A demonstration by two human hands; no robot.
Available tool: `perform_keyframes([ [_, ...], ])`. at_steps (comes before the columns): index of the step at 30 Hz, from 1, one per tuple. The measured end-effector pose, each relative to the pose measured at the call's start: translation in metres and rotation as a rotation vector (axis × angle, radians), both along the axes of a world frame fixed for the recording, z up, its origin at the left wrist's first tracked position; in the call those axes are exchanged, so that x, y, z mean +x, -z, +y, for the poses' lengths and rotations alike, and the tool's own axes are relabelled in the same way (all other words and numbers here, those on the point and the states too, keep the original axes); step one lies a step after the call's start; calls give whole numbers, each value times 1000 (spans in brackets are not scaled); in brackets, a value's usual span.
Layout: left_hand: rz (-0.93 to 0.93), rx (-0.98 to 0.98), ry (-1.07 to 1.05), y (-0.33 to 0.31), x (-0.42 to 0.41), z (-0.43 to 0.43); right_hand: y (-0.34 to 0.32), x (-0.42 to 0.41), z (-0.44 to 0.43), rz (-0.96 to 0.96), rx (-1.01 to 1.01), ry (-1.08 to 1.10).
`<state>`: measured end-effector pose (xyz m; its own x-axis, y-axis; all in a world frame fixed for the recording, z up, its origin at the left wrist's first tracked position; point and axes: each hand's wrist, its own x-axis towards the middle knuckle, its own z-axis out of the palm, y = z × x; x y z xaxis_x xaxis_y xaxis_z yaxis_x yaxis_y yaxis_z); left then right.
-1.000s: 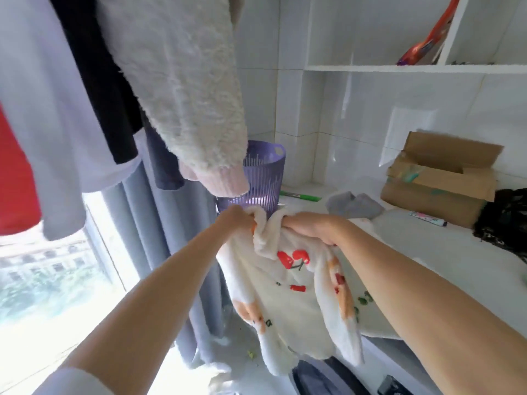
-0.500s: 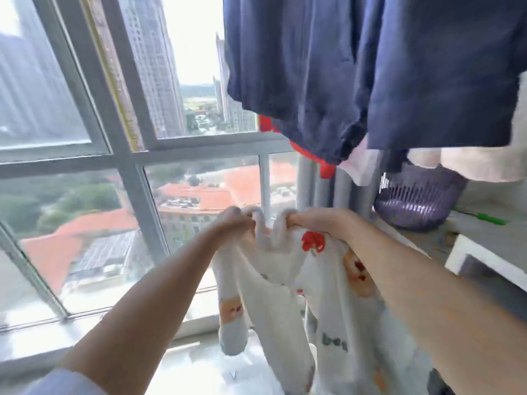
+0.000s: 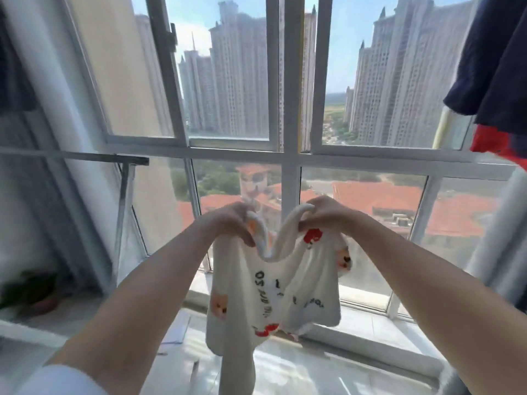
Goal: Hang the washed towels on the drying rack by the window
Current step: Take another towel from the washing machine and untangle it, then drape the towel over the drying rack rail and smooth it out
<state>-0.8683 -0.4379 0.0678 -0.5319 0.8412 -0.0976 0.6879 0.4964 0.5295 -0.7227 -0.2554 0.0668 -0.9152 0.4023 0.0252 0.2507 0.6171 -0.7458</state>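
With both hands, left (image 3: 228, 220) and right (image 3: 325, 215), clenched on the towel (image 3: 273, 292) top edge, it hangs straight down; rack bar (image 3: 74, 155) up-left, left hand nearer.

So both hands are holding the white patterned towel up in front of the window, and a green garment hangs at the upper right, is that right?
Not quite: in the head view the garment at upper right is navy, not green. Both the left hand and right hand do hold the towel.

The towel (image 3: 273, 292) is hanging below both grips, the window (image 3: 291, 155) standing behind and hung clothes (image 3: 496, 61) up right.
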Motion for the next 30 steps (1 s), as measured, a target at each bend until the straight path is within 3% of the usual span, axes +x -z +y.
perform_keyframes([
  [5,327,276,-463,1,-67,-57,-12,-92,-44,-110,219,-129],
  [8,429,273,-646,-7,-103,-82,-19,-149,-71,-13,338,-88],
  [11,530,121,-683,-19,-136,-104,-32,-203,-100,92,299,-97],
  [13,540,18,-690,-30,-157,-118,-41,-237,-118,131,296,-165],
  [17,393,9,-781,-56,-201,-144,-66,-307,-147,184,242,-335],
  [20,490,54,-885,-66,-232,-155,-80,-350,-162,213,175,-458],
  [22,566,185,-990,-69,-248,-159,-87,-373,-170,226,154,-524],
  [26,488,682,-1202,-81,-282,-183,-105,-414,-191,269,113,-564],
  [27,557,651,-1232,-86,-291,-191,-110,-425,-198,279,87,-567],
  [30,1013,185,-1280,-97,-315,-208,-125,-454,-219,257,-44,-613],
])
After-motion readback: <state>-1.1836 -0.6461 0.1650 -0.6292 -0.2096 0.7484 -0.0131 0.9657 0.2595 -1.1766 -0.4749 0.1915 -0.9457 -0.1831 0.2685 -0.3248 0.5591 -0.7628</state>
